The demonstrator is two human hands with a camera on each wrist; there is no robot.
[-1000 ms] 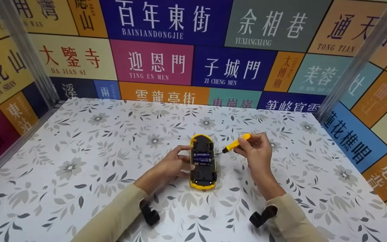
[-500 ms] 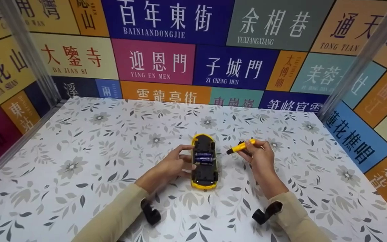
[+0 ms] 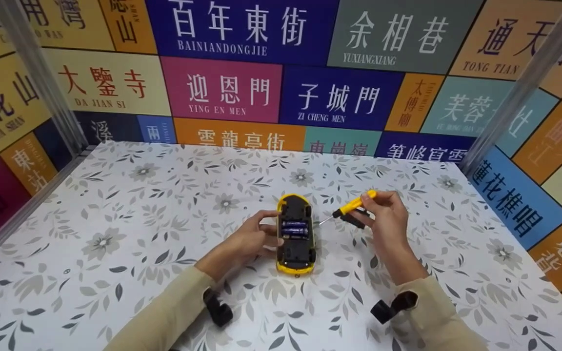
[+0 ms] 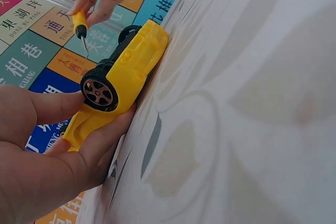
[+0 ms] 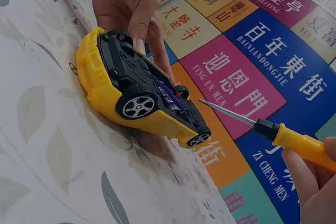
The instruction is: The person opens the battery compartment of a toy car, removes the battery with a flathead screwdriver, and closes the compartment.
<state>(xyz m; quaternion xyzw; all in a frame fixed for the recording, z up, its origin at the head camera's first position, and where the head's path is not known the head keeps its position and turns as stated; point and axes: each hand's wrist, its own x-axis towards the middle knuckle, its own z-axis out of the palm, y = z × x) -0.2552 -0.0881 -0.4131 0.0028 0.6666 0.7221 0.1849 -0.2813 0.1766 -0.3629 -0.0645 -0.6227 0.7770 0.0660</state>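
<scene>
A yellow toy car (image 3: 294,265) lies upside down, its black underside up and blue batteries (image 3: 295,229) showing in an uncovered compartment. My left hand (image 3: 249,239) grips the car's left side; in the left wrist view the thumb is by a wheel (image 4: 98,91) and fingers are along the yellow body. My right hand (image 3: 389,219) pinches a yellow-handled screwdriver (image 3: 356,203). Its metal shaft (image 5: 228,110) points toward the car, with the tip just right of the battery compartment in the head view. A small black piece (image 3: 354,222) shows beneath the right hand's fingers.
The table (image 3: 164,195) has a white cover printed with leaves and flowers. Panels with colourful lettering (image 3: 220,90) rise behind it and along the sides. Clear posts (image 3: 510,92) stand at both back corners. A black strap (image 3: 217,307) is on each wrist.
My right hand has moved right with the screwdriver, drawing its tip back from the batteries. More of the black piece under the fingers now shows. The left hand and the car stay put.
</scene>
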